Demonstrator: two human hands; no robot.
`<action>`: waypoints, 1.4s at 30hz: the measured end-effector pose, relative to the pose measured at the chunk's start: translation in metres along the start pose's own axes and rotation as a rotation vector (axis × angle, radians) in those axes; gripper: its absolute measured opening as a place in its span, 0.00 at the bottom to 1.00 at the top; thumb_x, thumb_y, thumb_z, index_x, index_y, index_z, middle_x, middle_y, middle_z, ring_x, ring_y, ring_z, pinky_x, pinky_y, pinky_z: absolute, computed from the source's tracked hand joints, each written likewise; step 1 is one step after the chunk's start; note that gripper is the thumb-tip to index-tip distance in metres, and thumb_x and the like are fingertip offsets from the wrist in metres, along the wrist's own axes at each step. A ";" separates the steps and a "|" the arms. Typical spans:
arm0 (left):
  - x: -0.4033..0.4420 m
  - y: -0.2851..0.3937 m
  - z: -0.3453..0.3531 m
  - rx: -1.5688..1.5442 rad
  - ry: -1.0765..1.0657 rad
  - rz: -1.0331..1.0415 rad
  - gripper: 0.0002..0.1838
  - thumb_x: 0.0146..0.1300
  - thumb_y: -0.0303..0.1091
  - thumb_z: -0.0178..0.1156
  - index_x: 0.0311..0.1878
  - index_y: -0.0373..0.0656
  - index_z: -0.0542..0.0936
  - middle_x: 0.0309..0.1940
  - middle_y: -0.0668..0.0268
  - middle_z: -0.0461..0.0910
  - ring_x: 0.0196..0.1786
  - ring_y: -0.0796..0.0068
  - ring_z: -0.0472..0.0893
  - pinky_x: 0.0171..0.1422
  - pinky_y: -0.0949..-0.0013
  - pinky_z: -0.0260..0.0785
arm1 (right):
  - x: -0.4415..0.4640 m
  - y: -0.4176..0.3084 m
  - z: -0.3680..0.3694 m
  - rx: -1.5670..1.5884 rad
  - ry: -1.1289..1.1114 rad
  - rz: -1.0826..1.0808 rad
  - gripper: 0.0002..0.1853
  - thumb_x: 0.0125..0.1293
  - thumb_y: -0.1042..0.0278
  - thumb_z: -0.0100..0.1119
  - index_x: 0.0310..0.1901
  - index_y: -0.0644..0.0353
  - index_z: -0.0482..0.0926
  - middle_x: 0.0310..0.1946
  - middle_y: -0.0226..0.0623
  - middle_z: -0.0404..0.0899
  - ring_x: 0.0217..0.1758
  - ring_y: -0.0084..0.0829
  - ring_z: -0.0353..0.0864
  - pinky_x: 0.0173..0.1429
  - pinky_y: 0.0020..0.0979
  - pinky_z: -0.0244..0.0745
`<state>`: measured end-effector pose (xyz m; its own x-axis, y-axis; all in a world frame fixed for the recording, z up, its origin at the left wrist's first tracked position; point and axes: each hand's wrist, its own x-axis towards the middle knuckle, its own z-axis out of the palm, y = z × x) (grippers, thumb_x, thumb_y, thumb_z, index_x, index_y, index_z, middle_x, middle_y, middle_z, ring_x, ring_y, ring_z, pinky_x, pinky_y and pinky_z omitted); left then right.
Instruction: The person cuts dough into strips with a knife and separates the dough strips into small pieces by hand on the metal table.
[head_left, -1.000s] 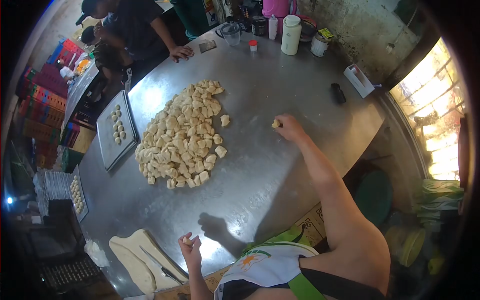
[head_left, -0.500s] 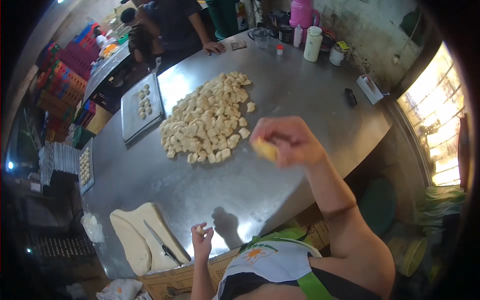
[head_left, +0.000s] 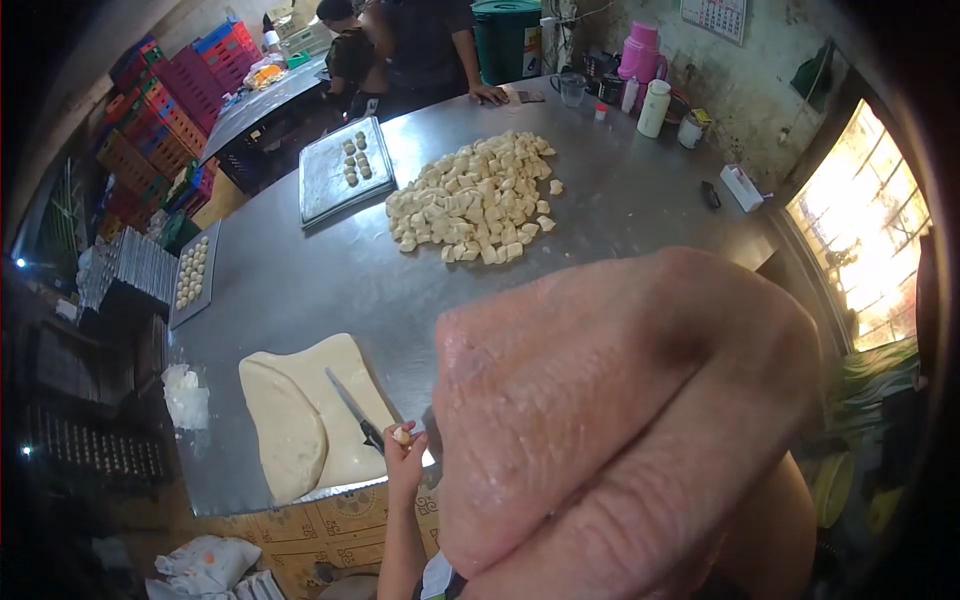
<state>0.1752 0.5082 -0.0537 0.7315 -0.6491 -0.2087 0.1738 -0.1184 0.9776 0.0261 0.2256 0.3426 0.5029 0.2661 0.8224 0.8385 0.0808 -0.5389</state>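
Low in the view, my left hand (head_left: 404,464) is closed, pinching a small pale-brown piece (head_left: 402,436) in its fingertips; its exact kind is unclear. Close by lies a knife (head_left: 352,410) with a dark handle, on a thick folded sheet of dough (head_left: 290,425). Very near the camera, my right hand (head_left: 570,400) fills the lower right with its back and bent wrist. Its fingertips, and anything in them, are hidden. Beyond it, a large heap of cut dough pieces (head_left: 470,195) rests on the metal table (head_left: 300,290).
A tray (head_left: 318,200) with several dough balls stands at the back left, another tray (head_left: 205,285) at the left edge. White flour (head_left: 186,400) lies near the dough sheet. Bottles and a pink jug (head_left: 638,55) stand at the back. A person (head_left: 420,50) rests a hand on the far edge.
My right hand, earlier above the table pinching a yellowish piece, has come up close to the camera. My view has shifted. My left hand still holds its small piece.
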 end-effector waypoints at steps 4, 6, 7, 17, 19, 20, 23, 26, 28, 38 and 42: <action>-0.012 -0.008 -0.020 -0.012 0.014 -0.007 0.19 0.65 0.22 0.62 0.55 0.42 0.66 0.56 0.61 0.74 0.49 0.76 0.80 0.52 0.72 0.76 | 0.013 0.007 0.025 -0.026 -0.010 0.011 0.27 0.51 0.56 0.81 0.46 0.69 0.85 0.38 0.43 0.82 0.36 0.34 0.83 0.38 0.30 0.78; -0.013 -0.009 -0.023 -0.023 0.029 0.006 0.19 0.65 0.22 0.62 0.55 0.42 0.66 0.56 0.62 0.74 0.49 0.76 0.80 0.52 0.73 0.76 | 0.017 0.009 0.032 -0.041 -0.012 0.012 0.27 0.51 0.56 0.81 0.46 0.69 0.85 0.38 0.43 0.82 0.36 0.34 0.83 0.38 0.30 0.77; -0.014 -0.010 -0.025 -0.023 0.030 0.006 0.19 0.65 0.22 0.62 0.55 0.42 0.66 0.56 0.62 0.74 0.49 0.76 0.80 0.52 0.73 0.76 | 0.019 0.009 0.035 -0.048 -0.012 0.013 0.27 0.51 0.57 0.81 0.46 0.69 0.85 0.38 0.42 0.82 0.36 0.34 0.83 0.38 0.30 0.77; -0.002 -0.003 -0.015 -0.027 -0.011 -0.051 0.19 0.66 0.22 0.62 0.55 0.42 0.66 0.54 0.62 0.74 0.48 0.78 0.79 0.48 0.74 0.76 | 0.012 0.004 0.023 -0.106 -0.010 0.024 0.26 0.51 0.58 0.81 0.46 0.69 0.85 0.37 0.42 0.82 0.36 0.33 0.83 0.38 0.30 0.77; -0.002 0.001 -0.012 -0.029 -0.008 -0.082 0.19 0.66 0.22 0.62 0.55 0.42 0.67 0.55 0.62 0.74 0.49 0.78 0.79 0.47 0.74 0.76 | 0.008 0.004 0.012 -0.101 -0.013 0.014 0.26 0.51 0.58 0.82 0.46 0.69 0.85 0.37 0.42 0.82 0.36 0.33 0.83 0.38 0.30 0.77; -0.003 0.004 -0.011 0.004 -0.009 -0.090 0.18 0.66 0.22 0.62 0.55 0.42 0.67 0.54 0.62 0.74 0.47 0.79 0.79 0.46 0.74 0.76 | 0.006 0.004 0.005 -0.098 -0.015 0.005 0.26 0.51 0.58 0.82 0.46 0.69 0.85 0.37 0.42 0.82 0.36 0.33 0.83 0.38 0.30 0.77; 0.007 0.016 0.000 0.058 0.008 -0.065 0.18 0.66 0.22 0.62 0.55 0.42 0.67 0.51 0.62 0.75 0.45 0.79 0.79 0.45 0.74 0.75 | 0.013 0.002 -0.025 -0.103 -0.060 -0.035 0.26 0.50 0.58 0.82 0.46 0.69 0.85 0.37 0.41 0.82 0.36 0.33 0.83 0.38 0.30 0.77; -0.003 0.023 0.009 0.052 0.062 0.000 0.19 0.65 0.22 0.62 0.55 0.42 0.67 0.49 0.62 0.76 0.44 0.79 0.79 0.45 0.74 0.75 | -0.041 0.041 -0.062 -0.167 0.106 0.310 0.26 0.54 0.61 0.79 0.51 0.68 0.82 0.40 0.40 0.81 0.39 0.30 0.81 0.43 0.29 0.75; -0.006 0.024 0.013 0.038 0.076 0.003 0.18 0.65 0.22 0.62 0.54 0.42 0.67 0.48 0.64 0.76 0.44 0.79 0.79 0.45 0.74 0.75 | -0.079 0.081 -0.066 0.200 0.410 0.475 0.28 0.54 0.65 0.79 0.55 0.63 0.81 0.45 0.33 0.83 0.47 0.24 0.80 0.50 0.28 0.75; 0.012 0.044 -0.035 0.058 -0.076 -0.023 0.18 0.65 0.20 0.62 0.53 0.43 0.67 0.51 0.64 0.75 0.46 0.78 0.78 0.49 0.73 0.74 | -0.104 0.171 -0.008 0.627 0.797 0.380 0.26 0.66 0.54 0.66 0.57 0.67 0.78 0.35 0.31 0.75 0.37 0.25 0.71 0.44 0.33 0.65; 0.026 0.050 -0.086 -0.011 -0.172 -0.045 0.18 0.65 0.21 0.61 0.54 0.43 0.67 0.54 0.63 0.74 0.48 0.77 0.79 0.52 0.72 0.73 | -0.082 0.193 0.024 0.508 0.834 0.432 0.26 0.66 0.54 0.66 0.56 0.67 0.78 0.35 0.30 0.75 0.37 0.26 0.71 0.45 0.33 0.65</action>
<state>0.2594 0.5503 -0.0129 0.5995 -0.7622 -0.2441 0.2119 -0.1429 0.9668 0.1417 0.2426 0.1672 0.8826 -0.3576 0.3052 0.4659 0.5790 -0.6691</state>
